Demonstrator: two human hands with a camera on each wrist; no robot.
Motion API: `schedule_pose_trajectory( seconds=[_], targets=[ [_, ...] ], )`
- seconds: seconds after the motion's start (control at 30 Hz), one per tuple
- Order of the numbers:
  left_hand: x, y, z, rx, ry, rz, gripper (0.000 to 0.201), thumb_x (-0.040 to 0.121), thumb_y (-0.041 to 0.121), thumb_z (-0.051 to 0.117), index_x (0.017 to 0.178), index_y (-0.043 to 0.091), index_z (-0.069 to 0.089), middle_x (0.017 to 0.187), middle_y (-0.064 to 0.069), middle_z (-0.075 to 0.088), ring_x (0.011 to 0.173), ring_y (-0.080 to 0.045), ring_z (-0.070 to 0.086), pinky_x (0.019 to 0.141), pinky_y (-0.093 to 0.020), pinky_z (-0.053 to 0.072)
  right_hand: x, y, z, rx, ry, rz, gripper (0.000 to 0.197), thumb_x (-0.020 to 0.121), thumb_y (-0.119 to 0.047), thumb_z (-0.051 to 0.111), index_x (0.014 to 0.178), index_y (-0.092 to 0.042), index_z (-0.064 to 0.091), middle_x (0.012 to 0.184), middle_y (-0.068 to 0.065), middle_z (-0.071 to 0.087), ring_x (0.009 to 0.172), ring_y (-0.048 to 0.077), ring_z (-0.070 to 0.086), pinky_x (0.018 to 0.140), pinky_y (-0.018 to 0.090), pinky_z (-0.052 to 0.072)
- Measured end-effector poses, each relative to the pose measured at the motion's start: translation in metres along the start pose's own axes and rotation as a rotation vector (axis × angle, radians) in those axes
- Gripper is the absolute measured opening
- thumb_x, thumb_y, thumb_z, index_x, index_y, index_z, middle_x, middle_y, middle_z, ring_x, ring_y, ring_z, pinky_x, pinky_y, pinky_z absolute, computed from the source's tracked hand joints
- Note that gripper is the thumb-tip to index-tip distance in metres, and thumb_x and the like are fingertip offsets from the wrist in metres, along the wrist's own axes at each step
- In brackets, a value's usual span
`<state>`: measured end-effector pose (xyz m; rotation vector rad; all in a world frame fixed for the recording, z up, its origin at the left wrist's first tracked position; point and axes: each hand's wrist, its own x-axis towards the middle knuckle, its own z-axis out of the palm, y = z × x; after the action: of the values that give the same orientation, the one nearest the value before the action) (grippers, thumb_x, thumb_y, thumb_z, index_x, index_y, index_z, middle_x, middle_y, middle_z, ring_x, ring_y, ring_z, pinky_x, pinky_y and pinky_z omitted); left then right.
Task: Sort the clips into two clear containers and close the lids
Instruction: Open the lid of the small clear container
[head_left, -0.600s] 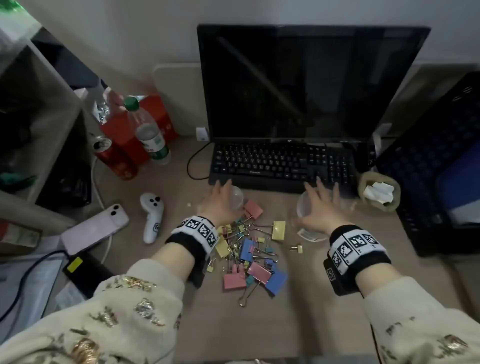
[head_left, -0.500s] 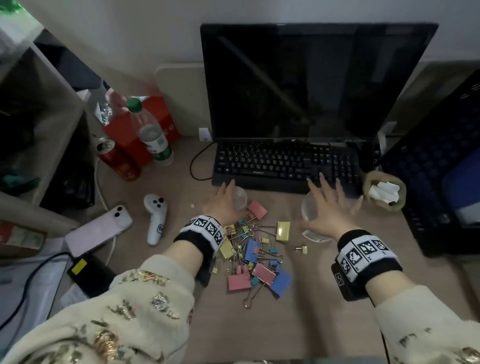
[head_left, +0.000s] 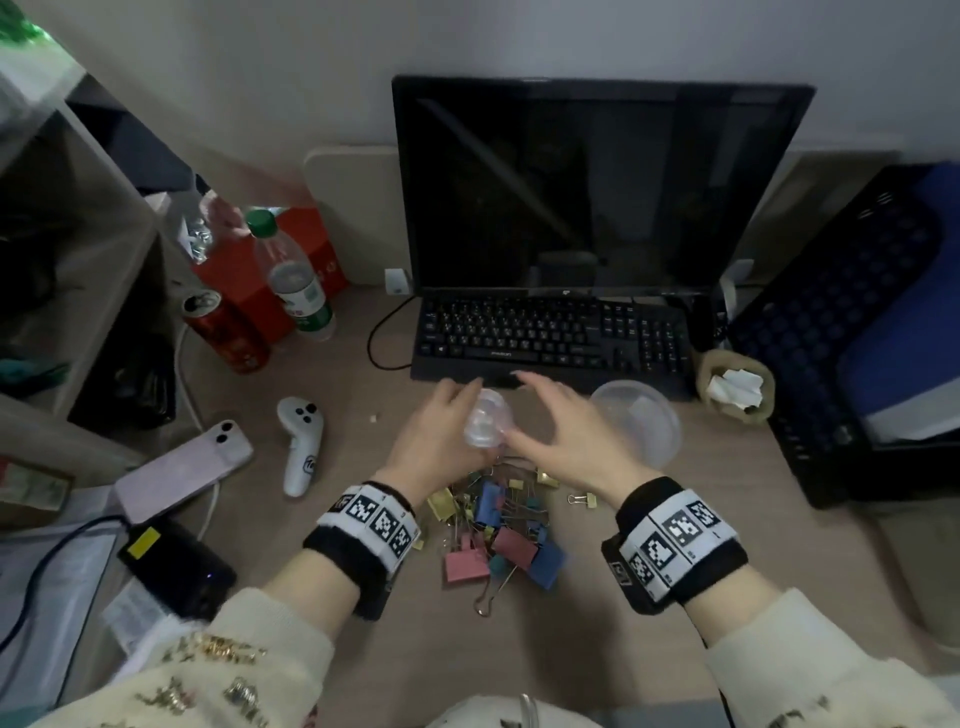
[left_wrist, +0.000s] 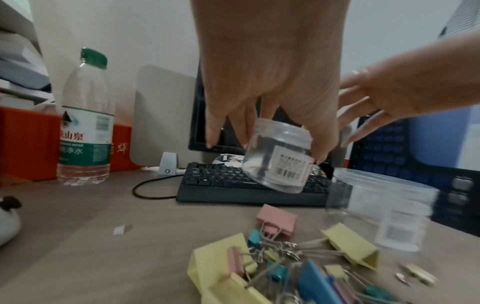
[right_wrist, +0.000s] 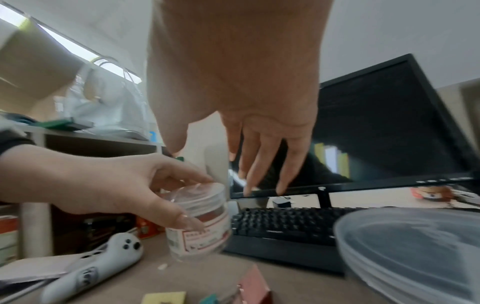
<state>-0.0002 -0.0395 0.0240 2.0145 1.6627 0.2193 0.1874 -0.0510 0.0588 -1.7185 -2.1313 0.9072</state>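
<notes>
My left hand (head_left: 439, 426) grips a small clear jar (head_left: 485, 423) with a screw lid and holds it tilted above the desk; in the left wrist view the jar (left_wrist: 278, 162) has a barcode label. My right hand (head_left: 561, 431) hovers just right of the jar with its fingers spread and holds nothing; whether it touches the lid is unclear. A larger clear container (head_left: 639, 421) with its lid on stands on the desk to the right. Coloured binder clips (head_left: 498, 530) lie in a heap below both hands.
A black keyboard (head_left: 545, 338) and monitor (head_left: 597, 182) stand just behind the hands. On the left are a water bottle (head_left: 296, 280), a red can (head_left: 223, 332), a white controller (head_left: 301, 441) and a phone (head_left: 182, 467). A black crate (head_left: 857, 332) fills the right.
My left hand has lifted the small jar off the desk and brought it toward the middle. My right hand has left the large container and moved left to the jar.
</notes>
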Motion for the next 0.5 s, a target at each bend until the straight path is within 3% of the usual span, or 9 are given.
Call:
schedule_pose_trajectory(
  seconds=[0.07,0.17,0.23,0.3,0.4,0.5],
  targets=[
    [-0.018,0.012,0.004,0.015,-0.050,0.058,0.090,0.081,0.035,0.075,0.154,0.018,0.026,0.142,-0.005,0.037,0.115,-0.029,0.057,0.092,-0.038,0.052,-0.008,-0.012,0.007,-0.064,-0.071,0.041,0.084,0.078,-0.070,0.048,0.149,-0.038,0.015,0.143,0.004,0.049,0.122,0.028,0.054,0.098,0.044,0.047],
    [-0.040,0.020,0.014,0.057,-0.047,0.111,0.092,0.081,0.034,0.074,0.156,0.017,0.022,0.135,-0.005,0.042,0.110,-0.029,0.059,0.089,-0.036,0.047,-0.023,-0.025,0.017,-0.331,-0.126,0.051,0.084,0.081,-0.061,0.049,0.151,-0.032,0.014,0.132,0.009,0.057,0.112,0.034,0.060,0.088,0.039,0.050],
    [-0.050,0.023,0.022,0.086,-0.035,0.119,0.098,0.081,0.034,0.072,0.158,0.014,0.015,0.136,-0.006,0.045,0.114,-0.028,0.056,0.090,-0.033,0.044,-0.032,-0.029,0.022,-0.406,-0.121,0.062,0.081,0.081,-0.057,0.050,0.150,-0.027,0.018,0.123,0.009,0.061,0.107,0.034,0.062,0.080,0.037,0.048],
    [-0.058,0.025,0.029,0.075,-0.029,0.133,0.102,0.080,0.028,0.071,0.158,0.013,0.007,0.134,-0.009,0.050,0.117,-0.029,0.054,0.091,-0.034,0.044,-0.037,-0.030,0.028,-0.452,-0.146,0.097,0.072,0.081,-0.056,0.051,0.140,-0.018,0.034,0.115,0.009,0.063,0.103,0.033,0.062,0.075,0.036,0.046],
    [-0.067,0.019,0.036,-0.050,-0.061,0.095,0.112,0.074,0.027,0.076,0.158,0.023,0.001,0.134,-0.006,0.054,0.121,-0.025,0.053,0.096,-0.034,0.045,-0.040,-0.027,0.034,-0.431,-0.190,0.116,0.062,0.082,-0.058,0.051,0.122,-0.010,0.046,0.111,0.010,0.064,0.101,0.033,0.062,0.074,0.036,0.046],
    [-0.068,0.006,0.042,-0.312,-0.063,-0.001,0.115,0.066,0.034,0.084,0.156,0.032,0.011,0.143,0.003,0.051,0.130,-0.016,0.048,0.106,-0.033,0.043,-0.042,-0.021,0.037,-0.255,-0.177,0.164,0.070,0.078,-0.070,0.048,0.120,-0.014,0.050,0.110,0.009,0.065,0.101,0.031,0.062,0.074,0.035,0.047]
  ],
)
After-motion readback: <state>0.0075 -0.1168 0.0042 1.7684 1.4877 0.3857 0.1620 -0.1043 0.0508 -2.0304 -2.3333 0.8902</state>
